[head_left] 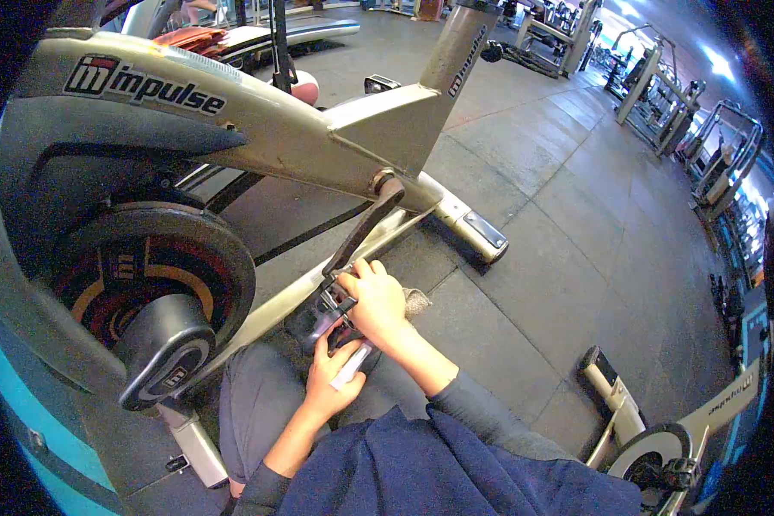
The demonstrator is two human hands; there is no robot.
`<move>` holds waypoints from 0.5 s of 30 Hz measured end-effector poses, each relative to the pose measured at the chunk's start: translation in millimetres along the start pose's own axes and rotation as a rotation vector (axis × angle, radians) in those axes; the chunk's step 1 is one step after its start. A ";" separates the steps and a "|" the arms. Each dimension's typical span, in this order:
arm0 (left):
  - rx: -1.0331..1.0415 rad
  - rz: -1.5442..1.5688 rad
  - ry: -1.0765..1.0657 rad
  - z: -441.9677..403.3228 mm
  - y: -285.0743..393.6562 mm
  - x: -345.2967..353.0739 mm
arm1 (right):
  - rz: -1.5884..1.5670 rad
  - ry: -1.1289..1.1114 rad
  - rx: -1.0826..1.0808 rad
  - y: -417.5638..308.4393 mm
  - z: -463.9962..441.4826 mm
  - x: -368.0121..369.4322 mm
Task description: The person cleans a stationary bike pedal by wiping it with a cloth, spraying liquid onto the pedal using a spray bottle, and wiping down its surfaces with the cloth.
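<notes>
A grey exercise bike frame (292, 150) fills the left side, with a dark crank arm (365, 228) slanting down from it. At the crank's lower end is a black pedal (305, 325), partly covered by my hands. My right hand (377, 303) is closed over the pedal's upper side, by the crank end. Just below it, my left hand (331, 378) has its fingertips against the pedal. A narrow white object (351, 368) is held between its thumb and fingers; its kind is unclear. Beside my right hand lies a beige, textured piece of material (417, 301).
The bike's flywheel (138, 279) and round black cover (170, 344) stand to my left. A floor stabilizer (469, 225) lies ahead on dark rubber tiles (542, 258). Another bike (654, 451) is at lower right. Gym machines (654, 95) line the far right.
</notes>
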State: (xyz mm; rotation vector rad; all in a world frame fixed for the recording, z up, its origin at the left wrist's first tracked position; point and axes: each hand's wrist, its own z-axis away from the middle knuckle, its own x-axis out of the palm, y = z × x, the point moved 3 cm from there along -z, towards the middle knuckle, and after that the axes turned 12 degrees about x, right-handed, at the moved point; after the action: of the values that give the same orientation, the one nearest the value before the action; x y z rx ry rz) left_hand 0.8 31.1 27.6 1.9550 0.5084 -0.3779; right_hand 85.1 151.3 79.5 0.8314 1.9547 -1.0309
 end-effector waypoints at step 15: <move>-0.029 -0.102 -0.032 7.8 -7.6 4.2 | 0.035 0.055 0.015 2.2 13.3 -4.8</move>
State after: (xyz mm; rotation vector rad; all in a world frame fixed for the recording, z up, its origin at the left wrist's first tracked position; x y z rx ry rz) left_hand 0.3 27.6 16.5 1.8965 0.5917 -0.4633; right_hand 93.5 139.9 77.6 0.9079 1.9742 -1.0125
